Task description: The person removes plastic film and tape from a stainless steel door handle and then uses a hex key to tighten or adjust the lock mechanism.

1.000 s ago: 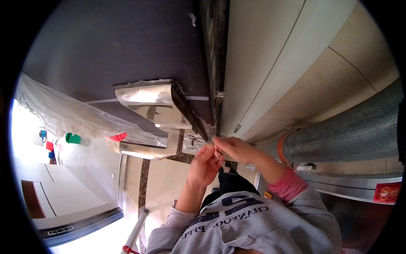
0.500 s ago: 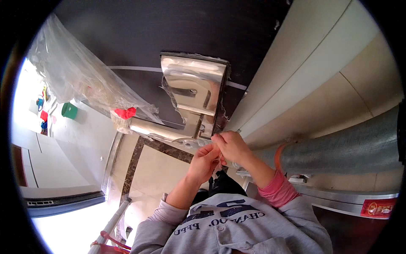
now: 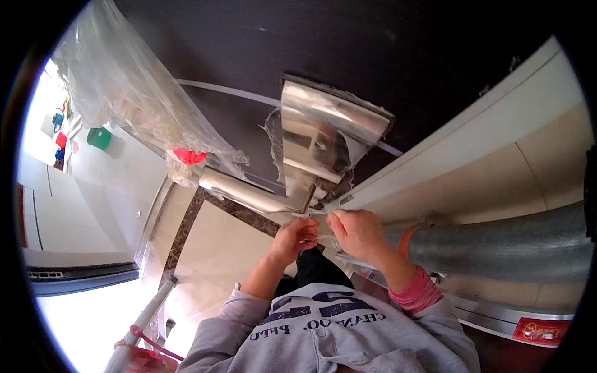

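Nearest, the grey sweatshirt (image 3: 336,342) fills the lower edge, with both forearms rising from it. The left hand (image 3: 297,237) and right hand (image 3: 356,231) meet just below the door hardware, fingertips pinched on a thin strip of clear protective film (image 3: 319,219) at the lower edge of the shiny metal lock plate (image 3: 323,133). Both hands are closed on that film, close together (a two-handed pinch suits something so thin and clinging). The chrome lever handle (image 3: 249,193) sticks out to the left of the hands, and ragged film fringes the plate's edges. To the right, a ribbed silver duct (image 3: 504,245) runs along the pale door frame (image 3: 472,155). Farther left, crumpled clear plastic sheeting (image 3: 124,93) hangs over the dark door (image 3: 261,50); a green bucket (image 3: 98,137) sits far off on the floor.

Compared with a second ago, the view has swung so the plate sits more central and larger, while the hands remain joined at the same spot beneath it.
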Demonstrator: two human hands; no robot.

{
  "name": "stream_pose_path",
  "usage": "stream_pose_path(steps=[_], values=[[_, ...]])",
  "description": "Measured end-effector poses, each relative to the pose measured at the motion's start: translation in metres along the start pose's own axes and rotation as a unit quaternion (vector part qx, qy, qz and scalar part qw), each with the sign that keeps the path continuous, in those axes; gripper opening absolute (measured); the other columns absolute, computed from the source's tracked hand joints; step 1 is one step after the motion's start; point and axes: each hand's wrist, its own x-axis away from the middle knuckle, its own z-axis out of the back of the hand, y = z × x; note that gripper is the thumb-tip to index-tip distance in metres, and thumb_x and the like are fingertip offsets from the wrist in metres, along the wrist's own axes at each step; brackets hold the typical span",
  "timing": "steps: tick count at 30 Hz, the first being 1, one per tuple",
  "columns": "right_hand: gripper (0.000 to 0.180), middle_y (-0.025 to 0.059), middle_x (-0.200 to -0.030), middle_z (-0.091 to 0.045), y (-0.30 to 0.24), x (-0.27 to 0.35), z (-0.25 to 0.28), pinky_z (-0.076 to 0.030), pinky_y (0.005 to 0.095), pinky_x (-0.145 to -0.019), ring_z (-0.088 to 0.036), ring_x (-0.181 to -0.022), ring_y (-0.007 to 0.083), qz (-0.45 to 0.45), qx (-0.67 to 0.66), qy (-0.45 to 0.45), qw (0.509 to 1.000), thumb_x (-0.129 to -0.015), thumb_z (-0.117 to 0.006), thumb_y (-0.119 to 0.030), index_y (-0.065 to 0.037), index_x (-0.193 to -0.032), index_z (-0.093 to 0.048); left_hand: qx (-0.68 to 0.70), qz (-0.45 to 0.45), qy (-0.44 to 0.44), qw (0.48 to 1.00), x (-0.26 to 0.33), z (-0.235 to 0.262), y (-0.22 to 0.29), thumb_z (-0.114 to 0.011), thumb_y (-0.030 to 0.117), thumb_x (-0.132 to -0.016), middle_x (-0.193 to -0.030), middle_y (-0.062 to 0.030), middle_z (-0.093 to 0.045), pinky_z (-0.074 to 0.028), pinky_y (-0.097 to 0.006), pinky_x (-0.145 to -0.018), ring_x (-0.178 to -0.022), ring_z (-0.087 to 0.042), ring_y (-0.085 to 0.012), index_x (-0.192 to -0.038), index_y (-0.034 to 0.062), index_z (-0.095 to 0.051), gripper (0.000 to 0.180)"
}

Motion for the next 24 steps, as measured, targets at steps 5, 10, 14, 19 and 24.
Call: stream_pose_path(steps=[5,10,14,19,24], values=[[0.019,0.0094,-0.061,-0.061,0.002,0.002,0.004,-0.046,0.0401,-0.055,-0.06,-0.058,0.0297,0.009,0.022,-0.041,0.999,-0.086,-0.045,-0.016,-0.006,-0.075,-0.056,0.252,-0.077,-0.133,0.955,-0.02,-0.029,-0.005,-0.047,0.02,-0.09,-0.095,-0.008,-0.061,-0.046,-0.027,-0.078,-0.085,-0.059,-0.0183,-0.104,0.0016,-0.054,0.024],[0.023,0.0104,-0.058,-0.06,0.001,0.001,0.002,-0.046,0.037,-0.052,-0.06,-0.054,0.0277,0.039,-0.019,-0.036,0.998,-0.088,-0.044,-0.017,-0.003,-0.073,-0.054,0.324,-0.028,-0.239,0.915,-0.016,-0.037,-0.001,-0.046,0.018,-0.089,-0.094,-0.0077,-0.063,-0.046,-0.031,-0.078,-0.086,-0.058,-0.0199,-0.1,0.0021,-0.057,0.022],[0.025,0.0107,-0.055,-0.059,-0.005,-0.001,0.006,-0.046,0.0328,-0.05,-0.059,-0.051,0.0246,0.028,-0.089,-0.06,0.994,-0.089,-0.043,-0.017,-0.002,-0.074,-0.055,0.359,-0.031,-0.28,0.89,-0.016,-0.03,0.005,-0.046,0.017,-0.089,-0.094,-0.0082,-0.063,-0.046,-0.031,-0.077,-0.084,-0.058,-0.0206,-0.1,0.001,-0.057,0.022],[0.026,0.0102,-0.054,-0.058,-0.012,-0.001,0.009,-0.045,0.0307,-0.048,-0.059,-0.048,0.0203,-0.001,-0.138,-0.08,0.987,-0.09,-0.042,-0.018,-0.001,-0.076,-0.056,0.363,-0.088,-0.241,0.896,-0.017,-0.038,-0.005,-0.045,0.017,-0.09,-0.096,-0.0088,-0.062,-0.047,-0.029,-0.074,-0.085,-0.058,-0.0194,-0.1,-0.0005,-0.056,0.023],[0.027,0.0098,-0.053,-0.057,-0.018,-0.001,0.009,-0.045,0.0298,-0.048,-0.058,-0.048,0.0193,-0.005,-0.173,-0.087,0.981,-0.091,-0.041,-0.018,-0.001,-0.076,-0.056,0.39,-0.05,-0.213,0.894,-0.022,-0.043,-0.005,-0.042,0.016,-0.092,-0.093,-0.0085,-0.062,-0.047,-0.026,-0.071,-0.081,-0.059,-0.017,-0.097,-0.0007,-0.056,0.023]])
